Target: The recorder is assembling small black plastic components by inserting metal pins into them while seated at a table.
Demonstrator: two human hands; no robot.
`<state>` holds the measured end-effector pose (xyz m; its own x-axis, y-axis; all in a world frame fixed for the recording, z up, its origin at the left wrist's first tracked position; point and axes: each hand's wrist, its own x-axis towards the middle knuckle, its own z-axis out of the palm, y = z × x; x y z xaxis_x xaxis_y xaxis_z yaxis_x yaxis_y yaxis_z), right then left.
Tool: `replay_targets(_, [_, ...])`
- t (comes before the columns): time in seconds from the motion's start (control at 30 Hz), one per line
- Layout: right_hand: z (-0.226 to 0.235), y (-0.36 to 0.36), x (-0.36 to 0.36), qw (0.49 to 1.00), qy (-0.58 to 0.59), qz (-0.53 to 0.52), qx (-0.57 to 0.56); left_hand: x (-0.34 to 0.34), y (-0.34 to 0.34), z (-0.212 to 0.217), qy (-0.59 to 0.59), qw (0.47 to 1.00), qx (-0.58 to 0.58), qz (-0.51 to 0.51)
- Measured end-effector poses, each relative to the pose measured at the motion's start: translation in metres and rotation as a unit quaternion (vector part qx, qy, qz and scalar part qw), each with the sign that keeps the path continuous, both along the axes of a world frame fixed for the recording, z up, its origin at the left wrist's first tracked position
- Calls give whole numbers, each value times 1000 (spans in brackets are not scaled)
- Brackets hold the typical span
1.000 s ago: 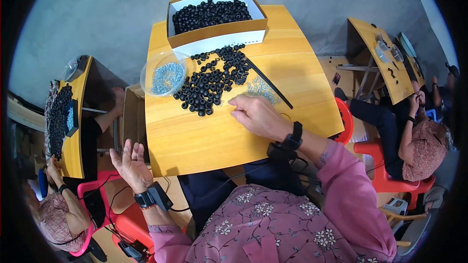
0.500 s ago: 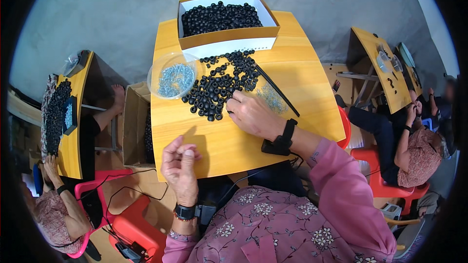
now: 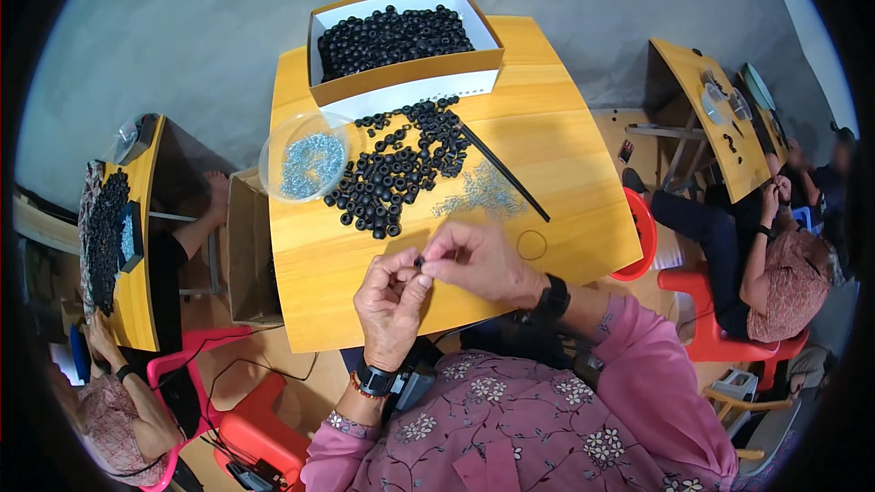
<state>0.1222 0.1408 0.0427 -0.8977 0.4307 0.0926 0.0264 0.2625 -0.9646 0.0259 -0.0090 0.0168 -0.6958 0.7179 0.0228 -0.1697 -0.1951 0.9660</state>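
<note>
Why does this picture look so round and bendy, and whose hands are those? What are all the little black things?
The camera sits on a person's head and looks down, so you see what they see. Its wide lens bends straight edges, which makes everything look round.

The two hands at the bottom belong to that person. The left hand and the right hand meet over a wooden table and pinch one tiny dark piece between their fingertips. It is too small to tell exactly what it is.

On the table lie a pile of black rings, a box full of more of them, a clear dish of small shiny bits, a loose heap of shiny bits and a thin black stick.

Other people sit at tables on both sides.
</note>
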Motion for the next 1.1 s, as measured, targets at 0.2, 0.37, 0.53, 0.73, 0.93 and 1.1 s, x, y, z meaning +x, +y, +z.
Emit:
replay_targets(0.2, [-17,4,15,996,41,29,-69,3,-2,-10,49,998,-1,-39])
replay_targets(0.37, [-14,48,-13,967,-10,-68,246,3,-1,-4,-1,1000,-15,-18])
replay_targets(0.53, [-12,49,-32,937,-72,-36,341,2,-3,-6,-24,1000,-15,-7])
replay_targets(0.73, [-11,45,-38,933,-102,-17,344,0,-2,-10,-28,999,7,-26])
replay_targets(0.93, [5,65,-21,991,-62,-67,-93,-1,-4,-11,-20,999,1,-31])
replay_targets(1.1, [14,60,-2,966,-59,-60,-242,-1,-5,-10,-32,999,4,-21])
